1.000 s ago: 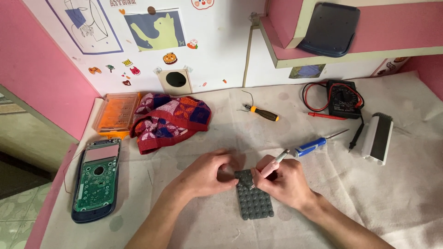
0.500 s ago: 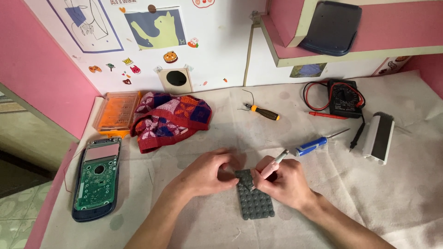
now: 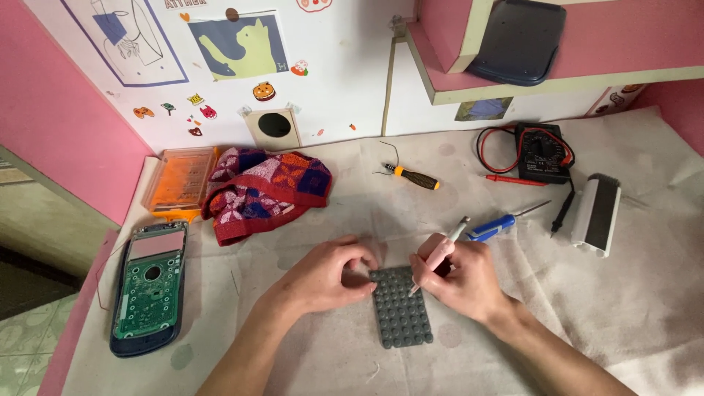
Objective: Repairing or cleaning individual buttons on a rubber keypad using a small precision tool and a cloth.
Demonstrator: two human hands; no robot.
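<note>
hands unmoved, cloth-covered table (image 3: 513,293), pink walls (image 3: 66,132)

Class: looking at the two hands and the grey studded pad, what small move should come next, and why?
Probably press the pink pen-shaped tool in the right hand onto the grey rubber keypad mat, since its tip already meets the mat's top edge while the left hand pins the corner.

A single head-worn camera looks steeply down and forward over the table (image 3: 308,183) from its near edge, facing the wall along the far edge. It sits close enough that both forearms enter from the bottom of the frame, while the table's left edge and far corners stay visible.
</note>
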